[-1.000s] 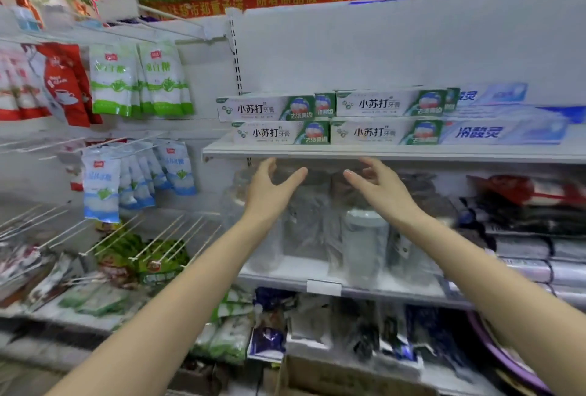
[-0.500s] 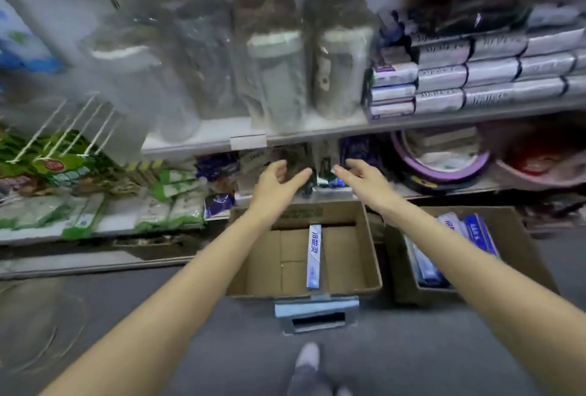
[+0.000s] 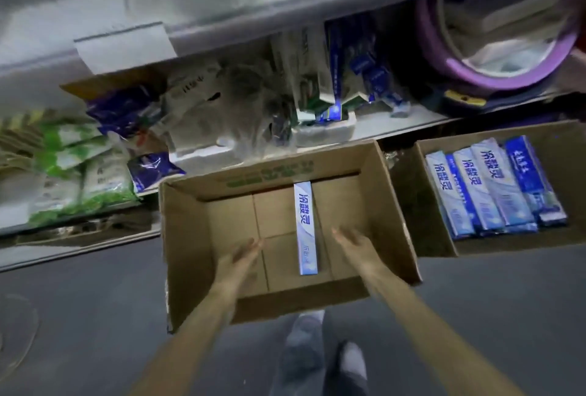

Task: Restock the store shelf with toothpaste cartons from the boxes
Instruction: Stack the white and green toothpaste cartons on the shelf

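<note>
Both hands reach down into an open cardboard box (image 3: 187, 237) standing on the grey floor (image 3: 95, 316). The left hand (image 3: 236, 265) and the right hand (image 3: 358, 249) are released. Their fingers are stretched out loosely and grasp nothing, and motion blur softens the fingertips.

Between the hands, a single blue-and-white toothpaste carton (image 3: 306, 227) lies flat on the bottom of the box, its length running away from the person. It sits somewhat nearer the right hand than the left, and neither hand touches it. Whether the hands touch the bottom of the box cannot be told.

To the right of the right hand, just beside the first box, a second box (image 3: 437, 230) holds more cartons (image 3: 494, 186). They are blue and white and packed side by side in a row.

Beyond the hands, past the far wall of the cardboard box, the bottom shelf (image 3: 406, 123) carries a jumble of packets too blurred to tell apart. Well to the left of the left hand lie green packets (image 3: 73, 173). Beyond and to the right of the right hand, a purple basin (image 3: 494, 78) sits tilted on the shelf.

Behind the hands, close to the person, a shoe (image 3: 352, 360) stands on the floor.
</note>
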Demonstrator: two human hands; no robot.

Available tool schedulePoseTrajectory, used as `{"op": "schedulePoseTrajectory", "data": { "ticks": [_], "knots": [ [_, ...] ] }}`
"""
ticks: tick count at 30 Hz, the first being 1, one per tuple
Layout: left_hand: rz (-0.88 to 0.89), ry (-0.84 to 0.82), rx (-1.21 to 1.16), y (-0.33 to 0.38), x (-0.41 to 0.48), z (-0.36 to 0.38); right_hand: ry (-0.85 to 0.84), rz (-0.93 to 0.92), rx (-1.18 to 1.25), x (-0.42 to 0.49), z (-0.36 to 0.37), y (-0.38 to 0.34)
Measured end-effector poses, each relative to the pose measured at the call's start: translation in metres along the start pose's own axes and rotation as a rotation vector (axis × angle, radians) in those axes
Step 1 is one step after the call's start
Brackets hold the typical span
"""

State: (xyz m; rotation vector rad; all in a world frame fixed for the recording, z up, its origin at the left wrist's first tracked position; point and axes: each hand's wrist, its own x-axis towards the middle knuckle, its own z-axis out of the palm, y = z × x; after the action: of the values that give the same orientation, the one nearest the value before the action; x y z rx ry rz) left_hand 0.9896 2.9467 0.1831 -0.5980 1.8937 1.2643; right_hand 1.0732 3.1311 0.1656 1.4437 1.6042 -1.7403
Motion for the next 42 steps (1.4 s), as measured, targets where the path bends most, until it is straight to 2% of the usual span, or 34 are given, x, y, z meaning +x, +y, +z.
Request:
{"op": "schedulePoseTrajectory", "data": {
  "ticks": [3, 8, 15, 19, 22, 27, 30, 33, 37, 40, 42],
  "knots": [
    [-0.039, -0.071, 0.045, -0.022, 0.047, 0.005, -0.026, 0.112, 0.072, 0.042, 0.02, 0.014],
    [-0.092, -0.18, 0.084, -0.052, 0.104, 0.039, -0.044, 0.141, 0.046, 0.102, 0.041, 0.023],
    [-0.137, -0.241, -0.01, -0.078, 0.132, 0.072, -0.042, 0.181, -0.026, 0.135, 0.064, 0.049],
    [-0.16, -0.241, -0.081, -0.079, 0.137, 0.085, -0.054, 0.189, 0.04, 0.145, 0.077, 0.054],
    [-0.138, -0.175, -0.08, -0.08, 0.132, 0.091, -0.033, 0.159, 0.034, 0.144, 0.082, 0.051],
    [-0.198, -0.208, -0.246, -0.078, 0.113, 0.076, -0.13, 0.095, -0.062, 0.12, 0.081, 0.036],
    [-0.189, -0.2, -0.313, -0.072, 0.106, 0.065, -0.155, 0.082, -0.021, 0.107, 0.076, 0.034],
    [-0.143, -0.212, -0.38, -0.062, 0.092, 0.063, -0.142, 0.045, 0.034, 0.092, 0.076, 0.036],
    [-0.069, -0.206, -0.349, -0.059, 0.073, 0.067, -0.076, -0.126, 0.084, 0.07, 0.073, 0.046],
    [-0.009, -0.21, -0.317, -0.06, 0.053, 0.071, -0.082, -0.211, 0.098, 0.051, 0.063, 0.049],
    [0.042, -0.209, -0.321, -0.06, 0.035, 0.073, -0.116, -0.253, 0.195, 0.033, 0.053, 0.05]
  ]
}}
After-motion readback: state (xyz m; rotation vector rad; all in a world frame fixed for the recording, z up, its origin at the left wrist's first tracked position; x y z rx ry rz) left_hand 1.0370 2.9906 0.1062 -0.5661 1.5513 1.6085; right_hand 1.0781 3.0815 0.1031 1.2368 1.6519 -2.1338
